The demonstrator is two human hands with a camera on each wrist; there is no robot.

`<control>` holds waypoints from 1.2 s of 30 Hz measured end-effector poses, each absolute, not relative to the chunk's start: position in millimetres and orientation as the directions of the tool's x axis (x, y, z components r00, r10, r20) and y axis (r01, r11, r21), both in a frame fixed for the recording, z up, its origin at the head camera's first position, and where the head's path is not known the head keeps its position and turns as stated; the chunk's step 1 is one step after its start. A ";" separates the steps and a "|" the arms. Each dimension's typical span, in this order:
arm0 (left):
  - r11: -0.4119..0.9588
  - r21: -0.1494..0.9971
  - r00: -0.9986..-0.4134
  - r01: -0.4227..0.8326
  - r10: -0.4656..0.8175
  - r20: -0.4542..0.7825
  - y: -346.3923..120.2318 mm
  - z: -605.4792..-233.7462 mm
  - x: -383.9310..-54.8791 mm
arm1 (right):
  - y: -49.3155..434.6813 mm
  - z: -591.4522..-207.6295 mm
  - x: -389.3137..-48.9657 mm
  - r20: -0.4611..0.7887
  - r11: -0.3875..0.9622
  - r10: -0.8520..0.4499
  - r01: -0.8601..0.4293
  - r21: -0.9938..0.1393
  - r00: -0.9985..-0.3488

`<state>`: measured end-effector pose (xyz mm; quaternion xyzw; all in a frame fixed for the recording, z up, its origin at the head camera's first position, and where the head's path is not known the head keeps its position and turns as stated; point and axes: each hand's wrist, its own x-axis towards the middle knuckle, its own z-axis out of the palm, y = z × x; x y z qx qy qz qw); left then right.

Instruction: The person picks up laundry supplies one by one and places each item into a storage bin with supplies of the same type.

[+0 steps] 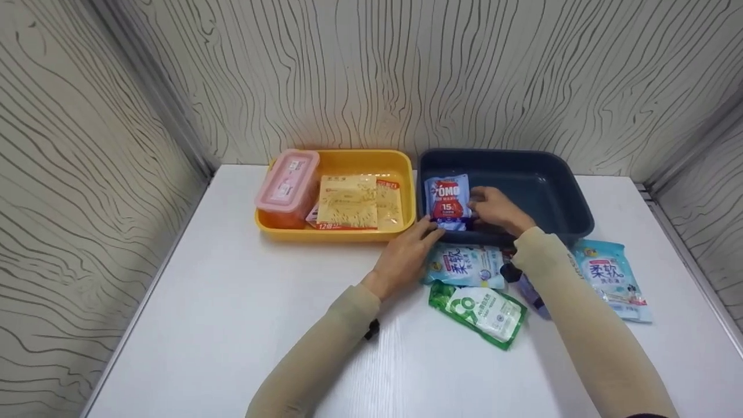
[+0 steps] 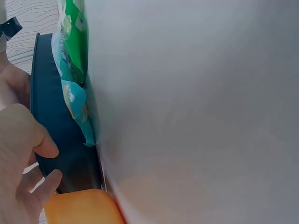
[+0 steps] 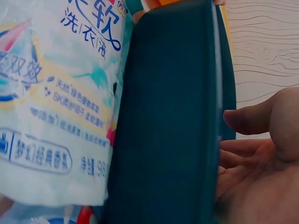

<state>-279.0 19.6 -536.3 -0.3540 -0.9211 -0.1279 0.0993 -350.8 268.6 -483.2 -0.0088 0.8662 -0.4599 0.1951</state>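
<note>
The OMO pouch [image 1: 447, 200] is in the left end of the dark blue bin [image 1: 516, 180], face showing, between the two hands. The right hand [image 1: 499, 210] reaches over the near rim, its fingers at the pouch's right edge; whether they pinch it, I cannot tell. The left hand [image 1: 401, 255] is released, fingers loosely extended at the near rim beside the pouch's lower left corner.

Just to the right of the left hand, in front of the bin, lies a light-blue laundry-liquid pouch [image 1: 464, 267], with a green-and-white pouch [image 1: 482, 313] nearer the person. Below the right hand, a purple pouch [image 1: 533, 297] is partly hidden by the forearm; a second light-blue laundry-liquid pouch [image 1: 612, 278] lies right of it.

Beyond the left hand, to its left, a yellow bin [image 1: 325, 235] holds a pink-lidded container [image 1: 287, 181] and beige packets [image 1: 348, 203]. Everything stands on a white table [image 1: 203, 319].
</note>
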 end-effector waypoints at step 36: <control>0.711 0.236 -0.745 0.662 0.590 0.312 21.9 -541.0 -278.6 | 262.5 -444.2 -261.9 0.036 0.660 -0.297 -0.233 -0.714 -0.954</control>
